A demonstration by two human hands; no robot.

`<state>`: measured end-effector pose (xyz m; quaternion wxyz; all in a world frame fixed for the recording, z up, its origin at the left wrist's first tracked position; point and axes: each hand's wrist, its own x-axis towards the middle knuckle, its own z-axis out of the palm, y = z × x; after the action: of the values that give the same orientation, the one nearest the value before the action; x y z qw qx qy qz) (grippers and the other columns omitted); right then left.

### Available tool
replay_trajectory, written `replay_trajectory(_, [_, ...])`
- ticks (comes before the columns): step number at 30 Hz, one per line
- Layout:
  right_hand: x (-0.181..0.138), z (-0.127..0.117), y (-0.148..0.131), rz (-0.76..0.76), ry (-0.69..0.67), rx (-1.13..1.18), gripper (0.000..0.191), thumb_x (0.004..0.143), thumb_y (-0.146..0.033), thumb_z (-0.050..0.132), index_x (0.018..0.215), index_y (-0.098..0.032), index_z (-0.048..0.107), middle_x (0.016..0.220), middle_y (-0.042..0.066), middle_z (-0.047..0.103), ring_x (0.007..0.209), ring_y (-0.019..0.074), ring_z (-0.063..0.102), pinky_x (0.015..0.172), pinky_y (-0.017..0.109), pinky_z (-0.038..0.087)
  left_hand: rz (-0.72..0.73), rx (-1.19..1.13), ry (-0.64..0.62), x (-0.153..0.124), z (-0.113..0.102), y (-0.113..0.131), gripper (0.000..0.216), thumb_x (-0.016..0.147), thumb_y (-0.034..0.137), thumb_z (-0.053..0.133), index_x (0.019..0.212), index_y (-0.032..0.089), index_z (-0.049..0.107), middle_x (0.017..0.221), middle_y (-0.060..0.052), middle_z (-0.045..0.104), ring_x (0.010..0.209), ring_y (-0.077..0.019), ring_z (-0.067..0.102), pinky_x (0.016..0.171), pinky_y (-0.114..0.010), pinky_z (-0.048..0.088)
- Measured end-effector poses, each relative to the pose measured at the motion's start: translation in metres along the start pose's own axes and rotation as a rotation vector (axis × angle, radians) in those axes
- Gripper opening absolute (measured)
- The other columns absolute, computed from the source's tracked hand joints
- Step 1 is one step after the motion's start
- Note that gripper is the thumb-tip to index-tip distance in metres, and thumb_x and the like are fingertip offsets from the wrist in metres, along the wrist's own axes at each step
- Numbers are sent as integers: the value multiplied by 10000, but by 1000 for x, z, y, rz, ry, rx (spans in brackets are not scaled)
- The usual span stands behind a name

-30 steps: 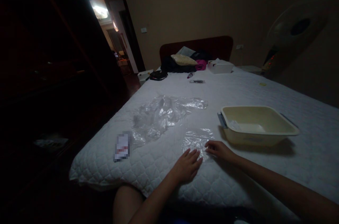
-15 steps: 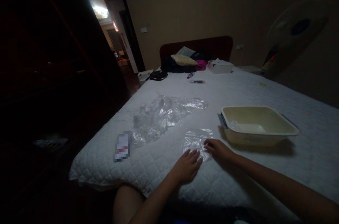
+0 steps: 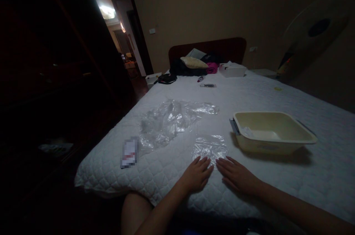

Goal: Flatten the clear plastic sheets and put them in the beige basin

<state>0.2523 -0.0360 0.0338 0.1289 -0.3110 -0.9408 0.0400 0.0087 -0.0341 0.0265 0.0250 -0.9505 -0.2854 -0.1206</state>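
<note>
A small clear plastic bag (image 3: 210, 147) lies flat and slightly wrinkled on the white quilted bed cover. My left hand (image 3: 197, 174) rests on its near left edge, fingers stretched out. Across from it, my right hand (image 3: 238, 174) lies flat with straight fingers at the near right edge of the bag. Both hands are open, and their fingertips almost meet. Beyond them to the left spreads a larger heap of crumpled clear plastic (image 3: 173, 118).
A cream plastic basin (image 3: 273, 142) with grey handles stands to the right, a bit of clear plastic inside. A blurred-out flat item (image 3: 129, 152) lies at left. Toward the headboard are a white box (image 3: 232, 70), a cushion (image 3: 194, 62) and dark cloth items. A fan (image 3: 318, 27) stands right.
My right hand has come down toward me and flattened, its curled fingers now straight on the bag's near edge. My left hand has stayed in place.
</note>
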Motion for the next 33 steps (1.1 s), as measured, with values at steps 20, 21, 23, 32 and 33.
replay_trajectory(20, [5,-2,13,-70,-171,167,694,815,-451,434,1376,-197,115,1415,115,199,1301,262,148,1046,514,107,-1,-48,31,3,-1,-1,491,854,256,348,1321,129,262,1362,-100,336,1296,-211,200,1056,-435,176])
replay_trajectory(21, [5,-2,13,-67,-167,167,696,816,-451,432,1377,-196,107,1415,116,196,1302,262,146,1046,515,104,-1,-49,37,3,-1,-1,482,858,250,339,1319,128,267,1366,-99,330,1296,-209,201,1058,-432,177])
replay_trajectory(23, [5,-3,11,-58,-164,164,703,818,-453,425,1379,-195,90,1420,116,180,1304,261,138,1048,511,96,1,-52,40,3,-2,-1,474,863,245,329,1319,127,271,1373,-100,316,1296,-203,204,1058,-421,185])
replay_trajectory(32, [-3,-4,10,7,-125,121,692,818,-473,408,1383,-200,115,1443,103,88,1309,270,113,1048,482,144,32,-85,25,3,-2,-4,506,852,234,336,1329,98,239,1402,-111,247,1312,-211,136,1067,-411,178])
replay_trajectory(33, [-5,-3,11,16,-114,113,702,814,-477,412,1383,-191,119,1443,109,81,1309,273,113,1046,470,165,36,-88,26,3,-1,-4,511,850,232,338,1329,89,236,1405,-117,236,1313,-213,127,1067,-405,185])
